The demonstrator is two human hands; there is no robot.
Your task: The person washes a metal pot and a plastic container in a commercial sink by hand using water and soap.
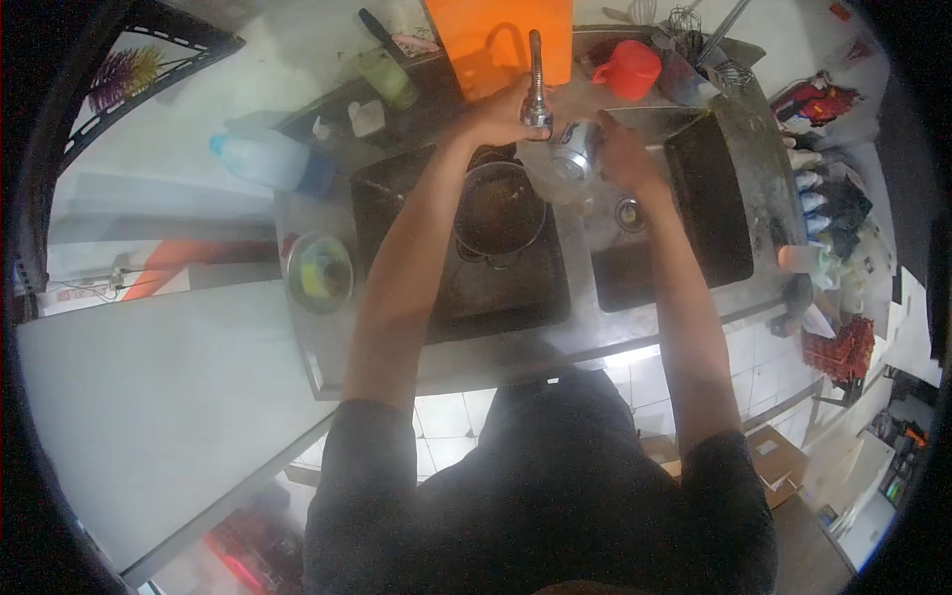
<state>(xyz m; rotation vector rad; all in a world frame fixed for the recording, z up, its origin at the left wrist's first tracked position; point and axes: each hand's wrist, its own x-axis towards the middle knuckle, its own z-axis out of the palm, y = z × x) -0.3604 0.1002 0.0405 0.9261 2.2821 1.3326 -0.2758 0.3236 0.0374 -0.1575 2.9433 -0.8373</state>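
Observation:
Above the divider between two sink basins, my right hand (628,152) grips the right side of a translucent container (550,182), which is blurred. A shiny metal piece (574,152) shows at the container, beside my right fingers; its exact kind is unclear. My left hand (502,119) reaches to the container's upper left, by the chrome faucet (537,111) with its flexible spout. The faucet hides part of the left fingers, so their hold cannot be made out. Below my left hand a round dark pot (500,212) stands in the left basin (513,301).
An orange board (491,37) leans behind the faucet. Near it are a red mug (631,71) and several whisks (688,33). A metal bowl (294,275) and a large plastic bottle (260,162) stand at left. The right basin (706,201) has a drain (631,214).

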